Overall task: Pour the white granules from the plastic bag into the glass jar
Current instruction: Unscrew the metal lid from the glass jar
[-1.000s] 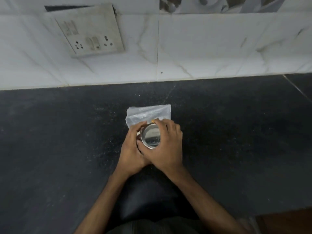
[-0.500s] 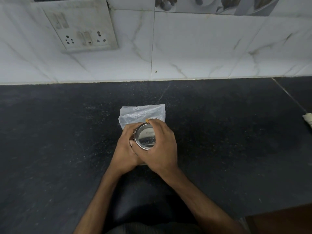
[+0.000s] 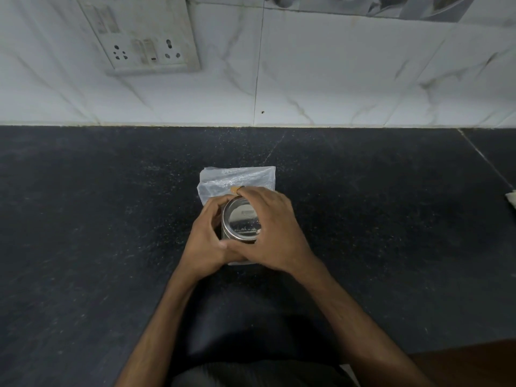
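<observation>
A glass jar with a shiny metal lid stands on the black counter in the middle of the view. My left hand wraps round the jar's left side. My right hand curls over the lid's rim from the right, fingertips at its far edge. Most of the jar's body is hidden by both hands. A clear plastic bag with white granules lies flat on the counter just behind the jar, touching my fingers.
A white marble-tiled wall rises behind the counter, with a switch and socket plate at upper left. A pale object shows at the right edge. White specks are scattered on the counter round the bag.
Both hands stay on the jar and lid; the right hand's grip has shifted slightly round the lid. The view has drifted, mostly from head motion.
</observation>
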Tool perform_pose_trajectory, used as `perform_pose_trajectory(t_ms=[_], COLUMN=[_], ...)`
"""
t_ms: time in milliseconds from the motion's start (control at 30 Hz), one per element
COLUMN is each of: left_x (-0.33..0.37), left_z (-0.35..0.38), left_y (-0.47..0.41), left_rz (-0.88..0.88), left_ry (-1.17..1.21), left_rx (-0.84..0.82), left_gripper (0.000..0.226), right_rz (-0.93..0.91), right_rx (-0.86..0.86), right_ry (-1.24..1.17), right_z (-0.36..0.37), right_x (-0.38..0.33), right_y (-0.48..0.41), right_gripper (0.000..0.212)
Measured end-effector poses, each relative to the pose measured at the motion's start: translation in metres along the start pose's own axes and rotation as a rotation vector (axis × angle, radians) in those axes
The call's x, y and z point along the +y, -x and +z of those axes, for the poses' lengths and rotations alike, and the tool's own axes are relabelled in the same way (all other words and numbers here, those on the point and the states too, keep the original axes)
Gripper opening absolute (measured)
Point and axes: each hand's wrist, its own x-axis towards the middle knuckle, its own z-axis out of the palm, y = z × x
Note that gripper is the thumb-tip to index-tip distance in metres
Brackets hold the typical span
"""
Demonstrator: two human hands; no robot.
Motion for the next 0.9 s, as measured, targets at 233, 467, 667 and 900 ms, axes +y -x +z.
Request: perform_pose_trajectory(t_ms=[233,467,667,900], left_x=[0.001,-0.003,-0.002,0.002], left_z=[-0.001,-0.002,-0.001,0.000], left_y=[0.003,0.002,0.002,0.002], left_rz=[-0.029,-0.036,-0.043,-0.071], left_ry=[0.004,-0.025,-0.042,-0.020], left_rx=[-0.034,-0.046,-0.043,-0.044], left_gripper=[0.109,0.115,0.119,0.124], right_rz=[0.185,-0.015,0.084,-0.065], right_rx=[-0.037,-0.259,-0.017,-0.149], right_ry=[0.017,-0.084,0.021,-0.109], right_z=[-0.010,-0.021,-0.009,-0.007], right_x=[-0.020,0.002,-0.020,-0.005], right_y=[0.005,-0.013,-0.006,-0.018], right_gripper=[0.081,0.069,0.069,0.052])
